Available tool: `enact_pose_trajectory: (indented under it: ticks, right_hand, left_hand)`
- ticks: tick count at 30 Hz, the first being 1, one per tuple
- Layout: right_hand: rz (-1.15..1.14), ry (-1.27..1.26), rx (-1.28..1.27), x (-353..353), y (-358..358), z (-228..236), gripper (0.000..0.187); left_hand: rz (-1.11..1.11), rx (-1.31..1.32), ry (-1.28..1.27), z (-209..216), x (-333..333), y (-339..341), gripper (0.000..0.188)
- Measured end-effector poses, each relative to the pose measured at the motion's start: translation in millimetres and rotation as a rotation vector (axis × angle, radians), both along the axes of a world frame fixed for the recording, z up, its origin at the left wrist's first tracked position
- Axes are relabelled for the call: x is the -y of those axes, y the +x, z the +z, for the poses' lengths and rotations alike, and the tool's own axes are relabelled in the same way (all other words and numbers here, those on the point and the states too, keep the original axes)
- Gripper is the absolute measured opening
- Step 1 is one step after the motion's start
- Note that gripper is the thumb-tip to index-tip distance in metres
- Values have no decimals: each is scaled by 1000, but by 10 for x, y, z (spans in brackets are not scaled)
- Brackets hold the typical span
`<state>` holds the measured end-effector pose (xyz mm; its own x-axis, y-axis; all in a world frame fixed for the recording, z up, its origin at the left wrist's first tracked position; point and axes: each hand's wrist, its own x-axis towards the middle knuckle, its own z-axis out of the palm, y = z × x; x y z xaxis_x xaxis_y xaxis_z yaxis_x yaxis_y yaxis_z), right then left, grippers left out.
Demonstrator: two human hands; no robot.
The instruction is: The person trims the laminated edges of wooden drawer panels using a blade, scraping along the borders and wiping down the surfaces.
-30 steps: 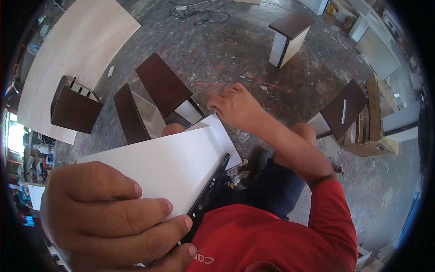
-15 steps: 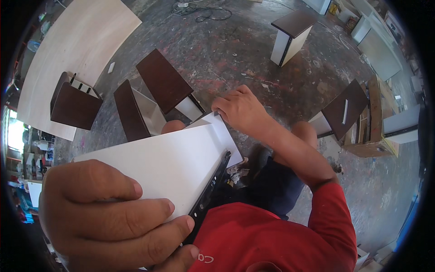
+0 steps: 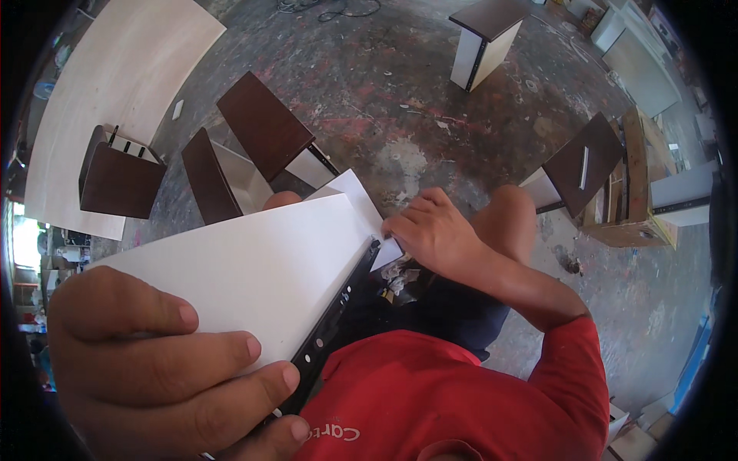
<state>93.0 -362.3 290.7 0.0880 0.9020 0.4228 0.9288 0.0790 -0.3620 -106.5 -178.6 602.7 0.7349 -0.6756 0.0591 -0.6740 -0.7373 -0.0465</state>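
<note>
So, left hand (image 3: 169, 369): big in the foreground, fingers wrapped over the white drawer box (image 3: 231, 253) and gripping it, fingertips on the panel and close to the black rail; the thumb is hard to make out.
Right hand (image 3: 438, 234): over at the far end, fingers curled in and touching the edge of the white end panel (image 3: 360, 196), just beside the rail's tip; whether it pinches anything, I cannot tell.
White drawer box: up off the floor in front of the body, tilted, its long face slanting away from the left hand.
Black drawer rail (image 3: 330, 326): running along the box's near edge, a row of holes on show.
Below the box: crumpled scraps (image 3: 398, 276) next to the dark shorts (image 3: 461, 315).
Person: red shirt (image 3: 461, 369), knees bent.
Left side: two brown-fronted drawers (image 3: 265, 127) near each other, and a third brown drawer (image 3: 119, 180) by the plywood sheet (image 3: 131, 69).
Right side: a brown drawer front (image 3: 588, 165) with a pale bar across it, beside a wooden crate (image 3: 634, 234).
Far floor: another drawer standing, its brown panel (image 3: 490, 19) uppermost.
</note>
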Motion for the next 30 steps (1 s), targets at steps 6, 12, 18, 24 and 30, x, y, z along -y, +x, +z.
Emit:
enact_pose_trajectory:
  ticks: [6,12,18,24,30]
  right_hand:
    - [60,-52,-75,357,-71,-86,19]
    - [8,61,-106,264,2,-76,25]
    - [3,137,35,-54,75,-186,20]
    - [-42,267,88,-675,361,-185,17]
    - [-99,314,54,-1004,593,-197,20]
  left_hand:
    - [-20,-58,20,34,-21,15,33]
    - [83,-62,21,63,113,-7,32]
    - [-18,-145,51,102,118,137,26]
    - [-58,-82,39,108,162,242,24]
    - [-48,-104,6,-46,174,318,24]
